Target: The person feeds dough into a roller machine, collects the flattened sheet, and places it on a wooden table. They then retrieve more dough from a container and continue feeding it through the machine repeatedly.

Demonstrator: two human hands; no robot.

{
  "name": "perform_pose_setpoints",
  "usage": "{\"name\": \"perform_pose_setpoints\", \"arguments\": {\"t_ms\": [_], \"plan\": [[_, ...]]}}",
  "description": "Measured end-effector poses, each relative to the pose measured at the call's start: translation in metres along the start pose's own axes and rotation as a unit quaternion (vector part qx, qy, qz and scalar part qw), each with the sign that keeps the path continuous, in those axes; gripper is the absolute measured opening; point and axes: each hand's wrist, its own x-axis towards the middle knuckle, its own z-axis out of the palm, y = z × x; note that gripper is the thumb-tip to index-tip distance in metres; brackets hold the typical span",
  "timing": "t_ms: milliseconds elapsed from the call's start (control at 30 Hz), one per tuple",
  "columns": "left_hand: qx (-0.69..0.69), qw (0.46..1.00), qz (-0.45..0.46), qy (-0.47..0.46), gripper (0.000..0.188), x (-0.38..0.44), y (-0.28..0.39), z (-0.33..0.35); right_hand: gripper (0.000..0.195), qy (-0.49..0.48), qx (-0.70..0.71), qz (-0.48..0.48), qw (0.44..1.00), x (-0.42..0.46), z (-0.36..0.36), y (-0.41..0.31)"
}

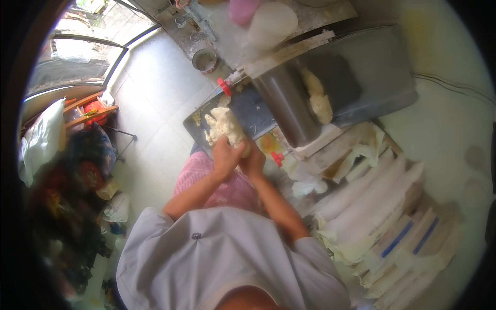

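Both hands grip one rough, pale lump of dough [226, 124] above the near edge of a dark metal tray [252, 110]. My left hand [228, 155] holds its lower left side, and my right hand [254, 157] is around its lower right end, close beside the other hand. Dough scraps lie on the tray's left part. A wide metal roller [288, 104] of a dough sheeter crosses the tray to the right. Beyond the roller, another long piece of dough [318, 97] rests against it. Red knobs [224, 86] sit at the machine's two sides.
Stacked flour sacks [372, 201] lie at the lower right. A round metal container [205, 61] stands beyond the tray, near a pale tub [273, 25] and a pink one [243, 11]. At left are a white sack [44, 135], a wooden frame [91, 110] and a glass-paned door [83, 60].
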Motion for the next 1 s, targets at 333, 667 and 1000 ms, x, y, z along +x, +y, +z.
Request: {"name": "perform_pose_setpoints", "arguments": {"t_ms": [333, 667, 1000], "plan": [[-0.258, 0.788, 0.552, -0.091, 0.043, -0.066, 0.146, -0.039, 0.048, 0.067, -0.039, -0.176, 0.981, 0.013, -0.273, -0.11], [-0.072, 0.927, 0.289, -0.227, 0.021, 0.015, 0.049, 0.04, 0.072, 0.083, 0.006, 0.039, 0.996, 0.333, -0.526, -0.03], [-0.427, 0.81, -0.233, -0.327, 0.055, 0.149, -0.06, 0.126, 0.086, 0.121, -0.159, -0.033, 0.979, 0.284, -0.348, 0.0]]}}
